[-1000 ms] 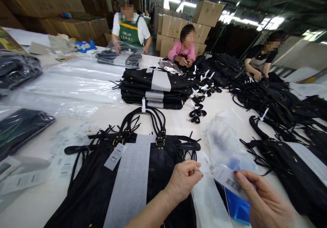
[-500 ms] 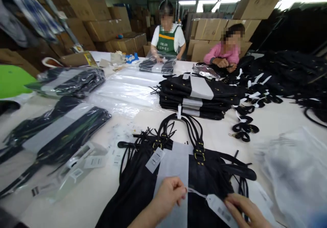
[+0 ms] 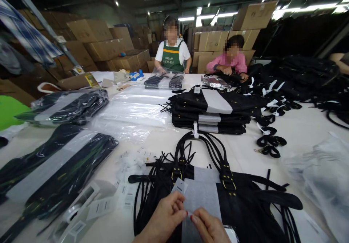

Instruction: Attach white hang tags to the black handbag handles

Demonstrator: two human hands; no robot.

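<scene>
A black handbag (image 3: 245,199) lies flat in front of me, a pale grey paper strip (image 3: 205,192) wrapped across its middle. Over the strip, my left hand (image 3: 166,214) is closed in a pinch on a thin tag string (image 3: 190,213). Close beside it, my right hand (image 3: 208,226) pinches the same string between thumb and finger. A white hang tag (image 3: 179,185) with a barcode shows just beyond my left fingers. Under my right hand, a pale shiny edge (image 3: 231,233) is partly hidden. A white tie (image 3: 195,130) gathers the bag's handles.
Stacked black bags (image 3: 209,108) lie beyond, with looped black straps (image 3: 269,141) to their right. Bagged handbags (image 3: 62,163) and loose labels (image 3: 131,177) are on the left. Clear plastic sleeves (image 3: 131,108) cover the table's middle. Two people (image 3: 173,56) work across the table.
My right hand has moved left, from the hang tag to the string close to my left hand. The camera view has tilted up a little.
</scene>
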